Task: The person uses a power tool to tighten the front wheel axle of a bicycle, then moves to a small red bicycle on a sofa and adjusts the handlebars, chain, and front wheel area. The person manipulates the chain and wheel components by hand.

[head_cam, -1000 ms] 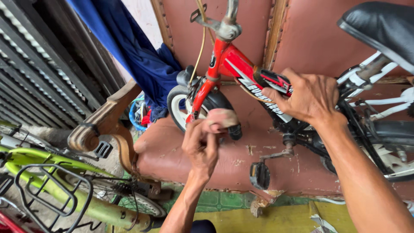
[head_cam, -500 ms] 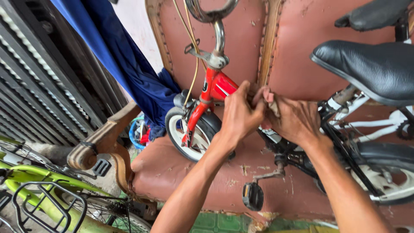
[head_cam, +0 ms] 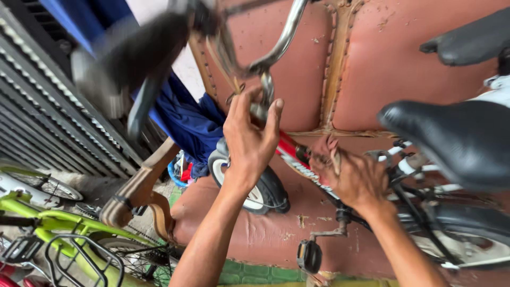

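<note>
The left hand (head_cam: 249, 141) was raised with fingers spread loosely around the chrome handlebar stem (head_cam: 265, 87) of a small red bicycle (head_cam: 289, 151), touching it near the head tube. Just beside and lower, the right hand (head_cam: 353, 178) was clamped on the red frame tube. A black saddle (head_cam: 451, 138) sat beyond the right hand, a pedal (head_cam: 309, 256) below it, and a worn brown sofa (head_cam: 382, 64) behind both.
</note>
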Tool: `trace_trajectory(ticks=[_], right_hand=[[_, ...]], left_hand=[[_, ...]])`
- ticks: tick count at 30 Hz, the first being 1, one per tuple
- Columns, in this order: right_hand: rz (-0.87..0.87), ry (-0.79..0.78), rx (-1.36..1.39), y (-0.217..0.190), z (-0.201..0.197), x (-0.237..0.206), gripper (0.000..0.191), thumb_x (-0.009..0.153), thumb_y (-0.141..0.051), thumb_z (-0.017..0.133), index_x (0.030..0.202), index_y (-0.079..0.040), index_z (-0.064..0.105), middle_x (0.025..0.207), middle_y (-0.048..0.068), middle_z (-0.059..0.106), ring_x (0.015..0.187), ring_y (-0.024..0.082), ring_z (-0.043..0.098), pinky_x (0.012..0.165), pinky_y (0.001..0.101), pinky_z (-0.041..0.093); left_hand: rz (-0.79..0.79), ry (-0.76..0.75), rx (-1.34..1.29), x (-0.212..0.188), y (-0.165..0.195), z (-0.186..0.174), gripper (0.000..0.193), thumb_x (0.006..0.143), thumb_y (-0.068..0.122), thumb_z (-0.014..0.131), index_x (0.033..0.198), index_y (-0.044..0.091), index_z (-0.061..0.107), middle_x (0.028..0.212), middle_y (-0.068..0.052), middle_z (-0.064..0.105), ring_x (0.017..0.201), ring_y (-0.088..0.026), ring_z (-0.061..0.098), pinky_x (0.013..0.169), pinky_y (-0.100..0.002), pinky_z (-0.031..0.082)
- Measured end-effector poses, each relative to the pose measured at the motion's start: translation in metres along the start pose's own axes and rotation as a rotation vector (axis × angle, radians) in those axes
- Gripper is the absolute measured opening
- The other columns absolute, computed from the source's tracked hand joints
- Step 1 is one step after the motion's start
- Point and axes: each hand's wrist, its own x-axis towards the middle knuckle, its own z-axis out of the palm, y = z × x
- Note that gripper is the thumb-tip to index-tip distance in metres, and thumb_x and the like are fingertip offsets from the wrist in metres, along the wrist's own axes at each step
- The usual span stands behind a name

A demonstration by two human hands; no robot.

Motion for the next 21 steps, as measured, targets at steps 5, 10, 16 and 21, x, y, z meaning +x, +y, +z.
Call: trace_trajectory(ticks=[5, 10, 16, 21], right_hand=[[0.061, -0.045, 0.077, -0.002, -0.005, -0.003, 0.033, 0.092, -0.038, 0.059, 0.099, -0.009, 0.071, 0.07, 0.019, 0.07, 0.06, 0.04, 0.069, 0.053, 0.0497, 0.053], [0.351, -0.343, 0.078, -0.023, -0.017, 0.006, 0.031, 0.099, -0.03, 0.058, 0.122, -0.012, 0.067, 0.081, 0.021, 0.073, 0.076, 0.041, 0.071, 0.067, 0.0496, 0.055], [0.354, -0.011, 0.676, -0.079, -0.029, 0.054, 0.052, 0.098, -0.014, 0.054, 0.147, -0.001, 0.047, 0.121, 0.023, 0.068, 0.104, 0.031, 0.07, 0.086, 0.0413, 0.056], [0.611, -0.356, 1.021, -0.122, -0.044, 0.072, 0.032, 0.105, -0.017, 0.049, 0.128, 0.0, 0.062, 0.104, 0.026, 0.066, 0.093, 0.035, 0.07, 0.083, 0.0435, 0.058]], left_hand=[[-0.042, -0.065, -0.038, 0.006, -0.011, 0.004, 0.024, 0.095, 0.011, 0.076, 0.115, 0.003, 0.066, 0.097, -0.012, 0.065, 0.071, -0.018, 0.068, 0.061, -0.032, 0.053], [0.025, -0.061, 0.126, -0.019, -0.019, -0.01, 0.035, 0.09, 0.013, 0.079, 0.119, -0.002, 0.066, 0.098, -0.014, 0.063, 0.059, -0.021, 0.061, 0.055, -0.034, 0.051], [-0.491, -0.349, 0.178, -0.015, 0.005, -0.034, 0.022, 0.09, 0.024, 0.081, 0.101, 0.007, 0.072, 0.077, -0.012, 0.071, 0.062, -0.02, 0.065, 0.057, -0.035, 0.051], [-0.709, -0.348, -0.021, 0.01, 0.053, -0.071, 0.019, 0.09, 0.017, 0.073, 0.104, 0.004, 0.066, 0.073, -0.013, 0.069, 0.06, -0.022, 0.068, 0.057, -0.036, 0.054]])
